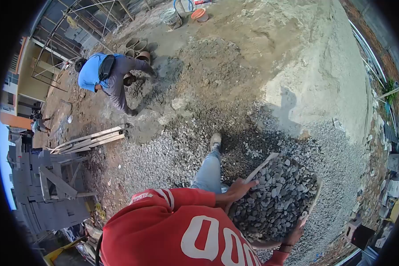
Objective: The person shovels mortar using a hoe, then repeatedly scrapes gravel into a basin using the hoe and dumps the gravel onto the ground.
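A box-like container [262, 167] full of grey crushed stones [279, 193] is in front of me at the lower right, with pale edges on two sides. My left hand [241, 189] grips its near left edge, fingers wrapped over the rim. At the opposite edge my right hand [295, 231] holds on from the right, partly in shadow. My red sleeves reach to both sides of it. Loose gravel [155, 155] lies on the ground around the container.
A person in blue [93, 73] bends over at the upper left near several round buckets [142, 56]. Wooden planks [91, 141] lie left, beside stacked grey blocks [31, 177]. A sand pile [323, 75] rises at the upper right. An orange bucket [200, 15] stands at the top.
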Available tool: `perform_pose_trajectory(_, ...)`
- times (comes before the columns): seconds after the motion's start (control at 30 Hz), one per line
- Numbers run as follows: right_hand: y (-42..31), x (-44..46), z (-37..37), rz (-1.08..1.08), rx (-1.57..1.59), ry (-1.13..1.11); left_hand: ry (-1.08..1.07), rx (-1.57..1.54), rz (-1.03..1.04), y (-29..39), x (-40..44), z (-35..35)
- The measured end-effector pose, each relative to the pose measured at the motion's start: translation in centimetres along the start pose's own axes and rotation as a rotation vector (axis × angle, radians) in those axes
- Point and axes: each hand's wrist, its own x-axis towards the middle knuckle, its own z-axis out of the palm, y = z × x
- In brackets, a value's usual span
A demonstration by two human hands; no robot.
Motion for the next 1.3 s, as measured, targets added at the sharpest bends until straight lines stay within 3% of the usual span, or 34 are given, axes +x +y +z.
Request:
perform_pose_trajectory(0.07, -4.3, 2.4, 3.7, 0.002, -0.034, -0.121, 0.005, 0.02, -0.001, 4.2, 1.8, -4.4)
perform_pose_trajectory(0.1, 0.2, -0.2, 4.8, -0.062, -0.011, -0.119, 0.007, 0.097, 0.053, -0.3, -0.2, -5.7)
perform_pose_trajectory(0.17, -7.8, 0.5, 10.0, -0.188, 0.029, -0.026, 0.077, 0.011, 0.08, 4.7, 2.5, -10.5)
perform_pose_trajectory(0.23, -8.2, 4.7, 15.1, -0.29, 0.122, -0.02, 0.049, -0.008, 0.171, 7.4, 4.0, -14.8)
perform_pose_trajectory(0.3, -7.5, 9.2, 18.1, -0.287, 0.005, -0.015, 0.066, -0.042, 0.188, 10.3, 4.3, -19.1)
perform_pose_trajectory(0.37, -12.8, 8.7, 23.3, -0.282, 0.181, -0.05, 0.108, -0.045, 0.206, 13.1, 4.3, -23.8)
perform_pose_trajectory(0.47, -22.1, 8.5, 30.3, -0.444, 0.366, -0.052, 0.17, -0.083, 0.206, 15.5, 7.9, -29.4)
perform_pose_trajectory(0.53, -28.9, 7.4, 32.4, -0.524, -0.022, -0.38, 0.292, -0.184, 0.257, 16.1, 11.0, -32.3)
perform_pose_trajectory(0.6, -35.2, 6.1, 36.2, -0.624, -0.292, -0.32, 0.316, -0.202, 0.233, 16.5, 13.4, -36.0)
perform_pose_trajectory(0.7, -40.9, 10.4, 44.7, -0.673, -0.329, -0.442, 0.308, -0.172, 0.114, 20.0, 16.0, -42.4)
perform_pose_trajectory(0.77, -45.2, 12.5, 51.5, -0.717, -0.459, -0.431, 0.612, -0.272, 0.006, 19.7, 21.8, -45.0)
perform_pose_trajectory(0.83, -49.3, 14.1, 58.2, -0.754, -0.608, -0.446, 0.57, -0.374, 0.057, 18.8, 28.4, -48.5)
perform_pose_trajectory(0.9, -53.6, 15.6, 65.7, -0.808, -0.724, -0.503, 0.72, -0.38, 0.018, 20.2, 32.2, -51.7)
perform_pose_trajectory(0.97, -56.0, 20.6, 75.2, -0.921, -0.901, -0.398, 0.726, -0.575, -0.101, 19.2, 38.1, -54.5)
perform_pose_trajectory(1.03, -62.4, 20.1, 82.8, -0.909, -1.016, -0.526, 0.75, -0.591, -0.14, 22.8, 37.9, -57.3)
perform_pose_trajectory(1.1, -63.6, 19.3, 84.2, -0.85, -1.206, -0.647, 0.737, -0.707, -0.303, 24.2, 38.4, -56.8)
perform_pose_trajectory(1.17, -67.5, 16.7, 86.4, -0.958, -1.183, -0.675, 0.819, -0.642, -0.304, 21.0, 43.7, -56.9)
perform_pose_trajectory(1.23, -68.8, 19.6, 90.2, -0.961, -1.185, -0.762, 1.05, -0.176, -0.284, 18.5, 47.9, -56.2)
perform_pose_trajectory(1.3, -71.0, 19.5, 91.8, -0.918, -1.262, -0.857, 1.063, -0.196, -0.42, 19.3, 48.7, -56.0)
